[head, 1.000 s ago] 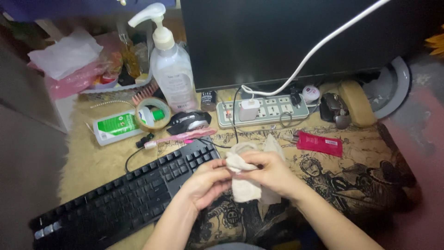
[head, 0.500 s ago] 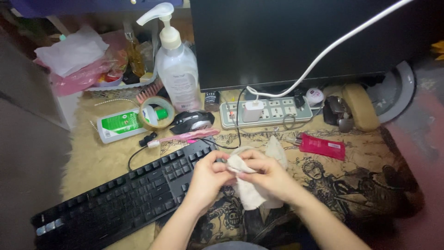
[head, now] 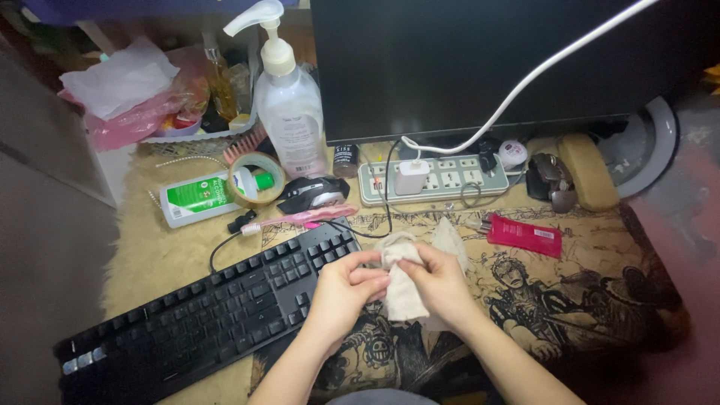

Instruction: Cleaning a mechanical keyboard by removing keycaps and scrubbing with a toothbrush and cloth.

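Pinching a pale cloth (head: 401,289) between both hands — left hand (head: 341,289) and right hand (head: 442,283) closed on it — just right of the keyboard (head: 202,315), over the printed mat (head: 570,277); firm, even grip suits folding — edges aligned.

I see a cream, off-white cloth (head: 403,289) against a tan mat (head: 585,277) printed with black cartoon line drawings. My keyboard (head: 210,311) is black with pale key legends, and the monitor (head: 480,60) is black too, crossed by a white cable (head: 525,79). The power strip (head: 450,178) is grey-green with white sockets and a white charger (head: 412,177). The tube (head: 523,234) is bright pink-red. The pump bottle (head: 289,112) is clear with a white head. The flat bottle (head: 199,199) is white with a green label and green cap, beside a brown tape roll (head: 255,180). The mouse (head: 313,193) is black and silver; the toothbrush (head: 296,219) is pink. The bag (head: 131,124) is pink under white tissue (head: 120,75).
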